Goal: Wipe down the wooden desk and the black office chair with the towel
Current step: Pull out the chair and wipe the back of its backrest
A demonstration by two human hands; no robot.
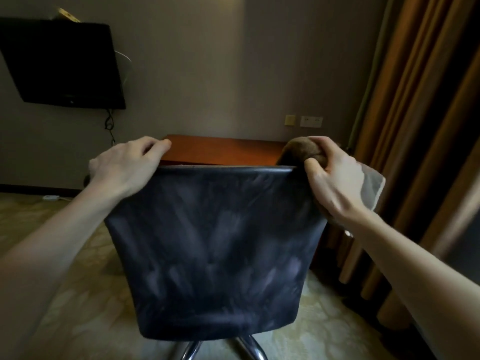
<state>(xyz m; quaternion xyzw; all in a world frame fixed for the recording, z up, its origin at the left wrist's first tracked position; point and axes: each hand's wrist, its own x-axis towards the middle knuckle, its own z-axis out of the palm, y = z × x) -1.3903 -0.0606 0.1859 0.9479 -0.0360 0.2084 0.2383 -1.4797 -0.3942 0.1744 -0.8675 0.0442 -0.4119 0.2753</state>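
Smeared black chair [215, 245] back: left hand [124, 167] grips its top rim at ten o'clock, right hand [335, 183] clutches the towel [301, 152] at two. Curtain [415, 126] crowds three o'clock.

Left hand [130, 165] grips chair [215, 250] back; right hand [335, 183] holds towel [301, 152].

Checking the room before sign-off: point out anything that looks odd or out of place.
The black chair has pale smeary streaks all over its back, like dust or wear, so it looks unclean. A yellowish object pokes out atop the wall television, an odd spot for it. Nothing looks spilled or broken.
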